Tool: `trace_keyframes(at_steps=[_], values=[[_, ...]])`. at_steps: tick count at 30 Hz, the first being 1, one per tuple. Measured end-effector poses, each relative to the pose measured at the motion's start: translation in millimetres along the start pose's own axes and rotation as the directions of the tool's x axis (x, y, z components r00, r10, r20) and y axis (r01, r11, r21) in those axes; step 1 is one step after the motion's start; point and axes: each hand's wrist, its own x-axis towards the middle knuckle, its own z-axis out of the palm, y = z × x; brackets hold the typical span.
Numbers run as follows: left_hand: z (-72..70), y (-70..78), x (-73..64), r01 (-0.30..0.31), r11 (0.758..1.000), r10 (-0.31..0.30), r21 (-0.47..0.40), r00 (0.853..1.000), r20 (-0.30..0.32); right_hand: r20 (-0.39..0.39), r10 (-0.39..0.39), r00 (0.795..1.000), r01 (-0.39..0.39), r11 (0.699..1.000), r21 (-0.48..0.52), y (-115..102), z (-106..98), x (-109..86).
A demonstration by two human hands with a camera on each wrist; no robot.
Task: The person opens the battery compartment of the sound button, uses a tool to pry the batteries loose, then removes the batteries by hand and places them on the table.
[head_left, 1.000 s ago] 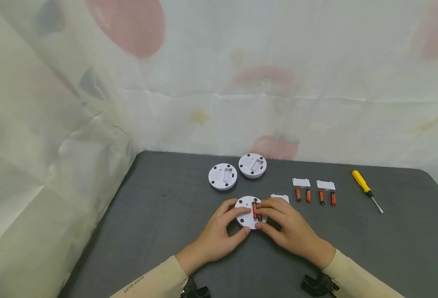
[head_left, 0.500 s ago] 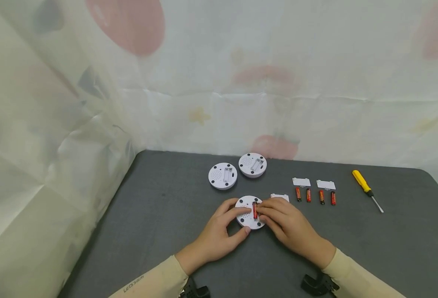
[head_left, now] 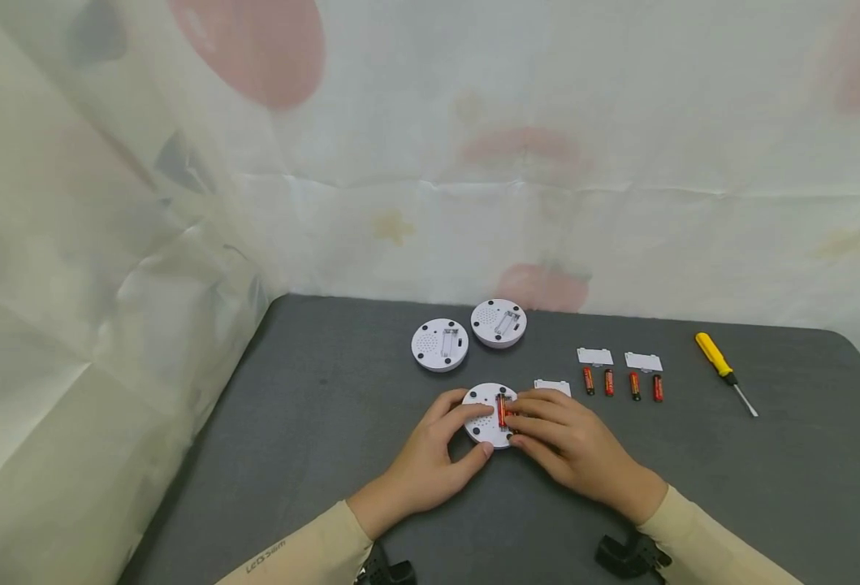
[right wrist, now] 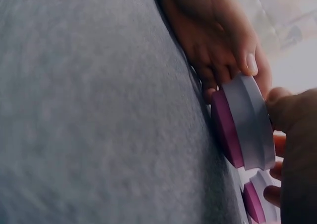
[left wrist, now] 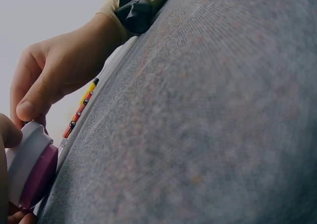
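In the head view my left hand [head_left: 425,467] holds the left edge of a round white device [head_left: 498,439], thumb at the near rim and fingers over its top. One red AAA battery [head_left: 502,411] lies in the device's open battery compartment. My right hand [head_left: 579,443] is bent over the compartment's right side. Its fingertips and thumb pinch a second red battery, mostly hidden beneath them. In the left wrist view the device [left wrist: 30,157] shows a purple underside, with the right thumb at its top. The right wrist view shows the left thumb on the device's rim [right wrist: 247,120].
Two similar white devices [head_left: 440,345] with bare battery compartments stand behind. White battery covers [head_left: 594,356] and several red batteries [head_left: 635,386] lie to the right. One more cover [head_left: 552,386] sits behind my right hand. A yellow-handled screwdriver [head_left: 715,354] lies far right on the grey table [head_left: 313,455].
My right fingers have shifted slightly over the second battery and the thumb has moved a little. The left hand and device stay put. The head view has shifted slightly.
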Motion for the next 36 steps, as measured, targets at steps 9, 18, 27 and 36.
trace_keyframes(at_steps=[9, 18, 27, 36], values=[[0.8, -0.1, 0.6, -0.009, 1.0, 0.009, 0.007, 1.0, -0.01, -0.001, -0.041, 0.999, 0.041, 0.999, 0.036, 3.9, -3.8, -4.0], [0.7, -1.8, -0.4, 0.004, 1.0, -0.004, 0.011, 1.0, -0.026, -0.035, -0.052, 0.998, 0.054, 0.997, 0.06, 4.4, -3.8, -2.0], [0.3, -0.1, -0.9, 0.033, 0.999, -0.033, -0.007, 0.999, -0.021, -0.095, 0.122, 0.988, -0.128, 0.99, -0.061, 10.2, -11.7, -7.9], [1.0, -2.5, 0.0, 0.029, 1.0, -0.029, -0.004, 0.999, -0.014, 0.007, 0.139, 0.99, -0.137, 0.984, -0.111, 21.4, -17.0, -14.3]])
